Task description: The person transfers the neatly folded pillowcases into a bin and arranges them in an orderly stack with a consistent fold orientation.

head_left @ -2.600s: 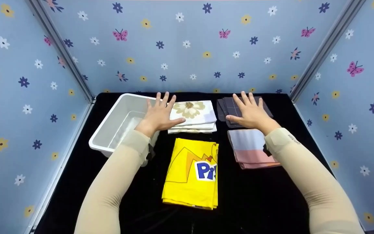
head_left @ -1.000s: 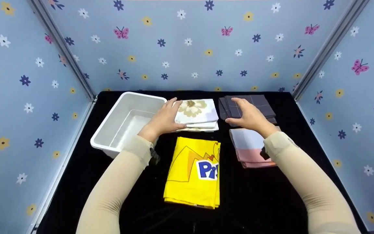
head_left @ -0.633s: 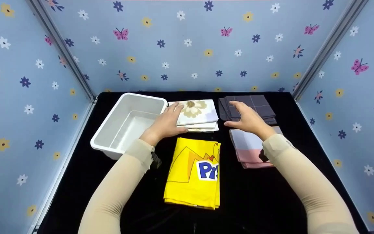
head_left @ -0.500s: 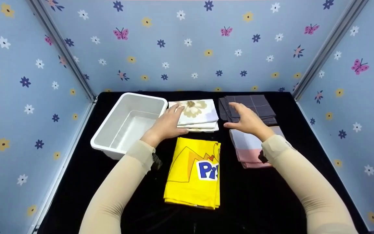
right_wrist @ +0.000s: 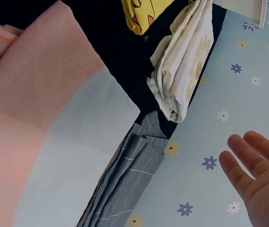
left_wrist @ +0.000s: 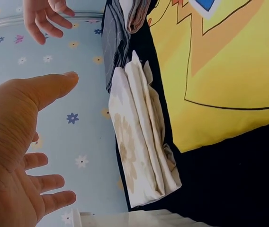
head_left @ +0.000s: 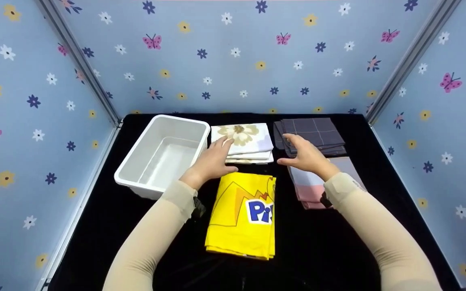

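Above the black table, left hand and right hand hang apart, each grip spread, holding nothing. Yellow cloth, floral cloth, dark cloth and pink cloth (partly hidden, far edge unconfirmed) lie outside white tub. Folding looks done; nothing is lifted.

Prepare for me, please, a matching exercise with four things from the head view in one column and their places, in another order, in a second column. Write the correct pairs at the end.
Things:
1. white tub
2. yellow cloth
3. flowered cloth
4. dark checked cloth

Places, in the head view:
A. directly behind the pink and pale blue cloth
B. farthest left of the four
C. lowest of the four in the picture
D. in the back row, just right of the tub

Right pairs: 1-B, 2-C, 3-D, 4-A
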Demonstrator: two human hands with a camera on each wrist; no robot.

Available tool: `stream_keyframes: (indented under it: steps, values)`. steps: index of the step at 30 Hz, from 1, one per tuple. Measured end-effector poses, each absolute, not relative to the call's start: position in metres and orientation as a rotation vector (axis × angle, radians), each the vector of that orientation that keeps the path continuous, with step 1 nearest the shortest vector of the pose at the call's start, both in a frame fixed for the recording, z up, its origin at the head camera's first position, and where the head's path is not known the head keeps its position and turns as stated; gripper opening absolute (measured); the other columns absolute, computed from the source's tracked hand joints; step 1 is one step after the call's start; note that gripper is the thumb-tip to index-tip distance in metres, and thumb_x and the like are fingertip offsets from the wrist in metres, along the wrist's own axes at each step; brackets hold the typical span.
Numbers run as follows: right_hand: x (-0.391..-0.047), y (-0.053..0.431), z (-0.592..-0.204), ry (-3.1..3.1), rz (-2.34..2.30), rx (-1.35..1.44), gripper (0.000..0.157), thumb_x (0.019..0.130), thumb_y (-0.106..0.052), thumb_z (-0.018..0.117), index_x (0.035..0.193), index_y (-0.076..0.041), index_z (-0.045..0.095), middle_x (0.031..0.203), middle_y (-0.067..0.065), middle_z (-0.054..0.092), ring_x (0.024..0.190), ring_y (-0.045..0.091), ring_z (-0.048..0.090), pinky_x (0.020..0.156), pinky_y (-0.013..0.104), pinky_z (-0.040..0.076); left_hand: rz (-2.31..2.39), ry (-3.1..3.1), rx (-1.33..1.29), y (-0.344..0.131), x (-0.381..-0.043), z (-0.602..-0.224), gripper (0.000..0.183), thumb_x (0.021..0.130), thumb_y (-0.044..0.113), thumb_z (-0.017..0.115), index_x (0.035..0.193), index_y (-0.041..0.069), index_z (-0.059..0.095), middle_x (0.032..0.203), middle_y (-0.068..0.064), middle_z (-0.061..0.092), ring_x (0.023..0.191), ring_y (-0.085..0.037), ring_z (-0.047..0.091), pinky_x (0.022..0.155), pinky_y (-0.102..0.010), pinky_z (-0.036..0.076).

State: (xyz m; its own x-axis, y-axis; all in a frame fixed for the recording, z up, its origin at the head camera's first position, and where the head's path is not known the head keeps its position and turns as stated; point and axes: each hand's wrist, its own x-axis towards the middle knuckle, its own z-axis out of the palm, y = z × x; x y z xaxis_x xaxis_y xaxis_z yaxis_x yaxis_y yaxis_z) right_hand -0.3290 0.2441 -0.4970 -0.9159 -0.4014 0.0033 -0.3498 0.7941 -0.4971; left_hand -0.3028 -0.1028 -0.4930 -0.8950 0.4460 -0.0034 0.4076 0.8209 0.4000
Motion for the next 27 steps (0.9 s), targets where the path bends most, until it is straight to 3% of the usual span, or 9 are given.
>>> stream_keyframes:
  steps: [6,17,27]
  values:
    - [-0.326,0.242,-0.501,2.866,-0.780,-0.618,0.098,0.093,-0.048,0.085,0.168,-0.008,0.036,0.162,0.024,0.050,0.144,0.044,0.054,0.117,0.065,0.047,0.599,2.905,0.721,-0.098,-0.299,-0.500,0.096,0.098,0.041,0.081,0.170,0.003,0.030,0.175,-0.027,0.028,0.160,-0.046,0.034,0.127,-0.057,0.040]
    - [-0.323,0.239,-0.505,2.831,-0.844,-0.622,0.096,0.094,-0.043,0.086,0.168,-0.008,0.037,0.160,0.025,0.052,0.142,0.046,0.056,0.116,0.065,0.048,0.689,2.860,0.647,-0.096,-0.295,-0.515,0.092,0.100,0.039,0.079,0.171,0.006,0.029,0.176,-0.024,0.028,0.157,-0.045,0.040,0.121,-0.056,0.047]
    - [-0.321,0.236,-0.516,2.803,-0.872,-0.623,0.096,0.093,-0.040,0.087,0.168,-0.007,0.037,0.159,0.025,0.053,0.142,0.046,0.056,0.117,0.064,0.048,0.785,2.805,0.604,-0.096,-0.290,-0.527,0.090,0.101,0.030,0.079,0.170,0.003,0.029,0.174,-0.025,0.030,0.158,-0.046,0.038,0.127,-0.056,0.040]
